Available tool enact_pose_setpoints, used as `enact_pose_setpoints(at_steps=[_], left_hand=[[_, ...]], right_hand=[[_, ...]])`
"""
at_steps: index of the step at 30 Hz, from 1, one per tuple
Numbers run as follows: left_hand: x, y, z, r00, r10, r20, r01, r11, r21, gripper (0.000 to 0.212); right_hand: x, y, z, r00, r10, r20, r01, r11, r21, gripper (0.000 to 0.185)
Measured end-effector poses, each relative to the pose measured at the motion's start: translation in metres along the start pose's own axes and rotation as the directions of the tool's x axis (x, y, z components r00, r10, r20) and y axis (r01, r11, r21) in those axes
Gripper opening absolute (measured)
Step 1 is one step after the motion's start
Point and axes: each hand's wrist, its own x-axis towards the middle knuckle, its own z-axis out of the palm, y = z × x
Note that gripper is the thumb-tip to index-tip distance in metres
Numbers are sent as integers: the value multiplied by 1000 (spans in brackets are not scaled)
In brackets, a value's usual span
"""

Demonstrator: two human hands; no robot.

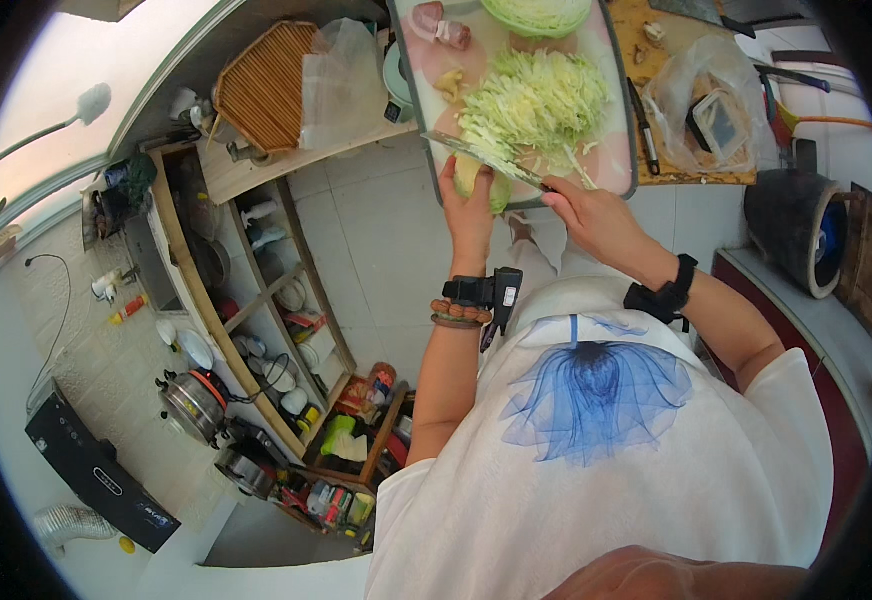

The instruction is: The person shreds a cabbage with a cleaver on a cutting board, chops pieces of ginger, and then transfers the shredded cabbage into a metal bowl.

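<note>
My left hand (pixel 468 199) grips a piece of cabbage (pixel 473 180) at the near edge of the cutting board (pixel 419 90). In my right hand (pixel 593 217) is the handle of a kitchen knife (pixel 481 156), its blade lying over the cabbage piece, with shreds against it. Beyond the blade a heap of shredded cabbage (pixel 533 101) covers the board's middle. At the board's far end are a larger cut cabbage (pixel 539 13) and pieces of raw meat (pixel 443 28). A knob of ginger (pixel 451 84) rests left of the heap.
Right of the board, a black-handled peeler or knife (pixel 644 127) and a plastic bag with a clear container (pixel 717 124) lie on a wooden surface (pixel 676 178). Leftward are a slatted bamboo tray (pixel 265 86), a plastic bag (pixel 342 90) and shelves of dishes (pixel 290 295).
</note>
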Motion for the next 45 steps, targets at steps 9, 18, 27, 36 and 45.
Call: enact_pose_setpoints(at_steps=[9, 18, 27, 36, 45], left_hand=[[-7, 20, 3, 997, -65, 52, 67, 997, -45, 65], [2, 10, 0, 998, -41, 48, 42, 999, -18, 65], [-1, 9, 3, 999, -26, 24, 26, 1000, -4, 65], [0, 14, 3, 998, -19, 63, 19, 1000, -5, 66], [10, 2, 2, 995, 84, 56, -87, 995, 48, 71]], right_hand=[[55, 65, 44, 989, -53, -136, 81, 974, 212, 42], [7, 16, -12, 997, 69, 45, -79, 956, 283, 44], [18, 39, 4, 999, 31, 12, -32, 982, 185, 40], [55, 57, 48, 996, -21, -81, 42, 963, 267, 43], [16, 25, -5, 997, 62, -44, -47, 960, 277, 43]])
